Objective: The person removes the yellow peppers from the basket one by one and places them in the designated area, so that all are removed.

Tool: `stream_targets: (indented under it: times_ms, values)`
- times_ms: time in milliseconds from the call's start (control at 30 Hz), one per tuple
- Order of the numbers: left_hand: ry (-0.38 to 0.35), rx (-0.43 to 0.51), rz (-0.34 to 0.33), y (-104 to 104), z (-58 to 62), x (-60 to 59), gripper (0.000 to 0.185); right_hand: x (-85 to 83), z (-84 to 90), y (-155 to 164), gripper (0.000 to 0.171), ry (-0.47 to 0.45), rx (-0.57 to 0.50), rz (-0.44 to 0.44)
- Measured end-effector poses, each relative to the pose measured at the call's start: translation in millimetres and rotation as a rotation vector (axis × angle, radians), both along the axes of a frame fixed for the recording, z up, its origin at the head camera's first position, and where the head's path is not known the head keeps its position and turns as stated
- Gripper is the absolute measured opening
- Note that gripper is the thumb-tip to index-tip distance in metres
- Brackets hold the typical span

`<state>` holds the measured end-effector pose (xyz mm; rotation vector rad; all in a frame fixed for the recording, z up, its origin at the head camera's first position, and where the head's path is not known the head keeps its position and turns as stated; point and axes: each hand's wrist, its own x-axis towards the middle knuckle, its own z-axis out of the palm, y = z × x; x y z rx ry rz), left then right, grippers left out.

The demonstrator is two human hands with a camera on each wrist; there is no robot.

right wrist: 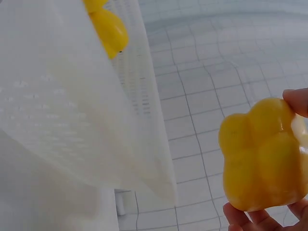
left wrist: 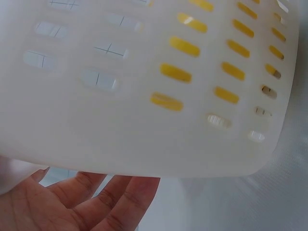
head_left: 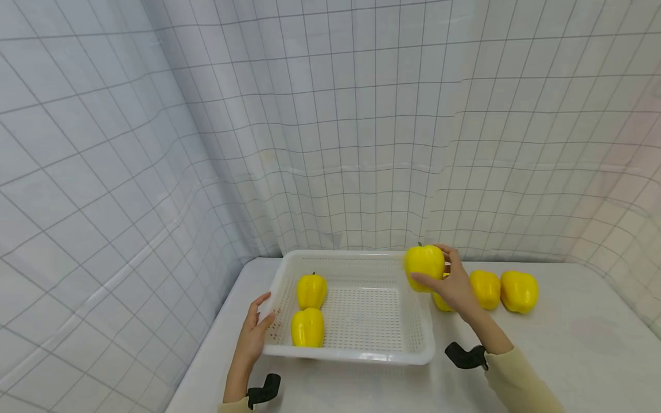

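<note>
a perforated basket is set on the table, at the middle. two bell peppers are placed inside it toward 9 o'clock, one behind the other. a third pepper is held over its rim at 2 o'clock. three more peppers are lined up outside toward 3 o'clock. the basket's 8 o'clock corner is touched by the left hand.

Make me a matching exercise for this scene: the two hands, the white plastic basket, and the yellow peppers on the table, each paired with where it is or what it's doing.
1. left hand
2. right hand
3. white perforated plastic basket
4. yellow bell peppers on the table

A. holds a yellow bell pepper above the basket's corner
B. lie right of the basket
C. rests against the basket's left wall
D. contains two yellow peppers

Pairs: 1-C, 2-A, 3-D, 4-B
</note>
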<state>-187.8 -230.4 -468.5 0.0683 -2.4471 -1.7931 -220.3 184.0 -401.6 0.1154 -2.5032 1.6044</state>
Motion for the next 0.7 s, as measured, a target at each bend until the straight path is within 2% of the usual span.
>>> stream_targets:
  times_ms: [233, 567, 700]
  values:
    - [0.004, 0.013, -0.013, -0.1, 1.0, 0.3, 0.048, 9.6, -7.2, 26.3, 0.088, 0.002, 0.003, -0.090]
    - [0.011, 0.005, -0.008, -0.6, 0.4, -0.9, 0.047, 17.7, -15.6, 63.3, 0.079, 0.115, -0.016, -0.261]
    - [0.010, 0.005, -0.009, -0.3, 0.6, -0.5, 0.047, 21.3, -17.0, 80.5, 0.078, 0.138, -0.007, -0.301]
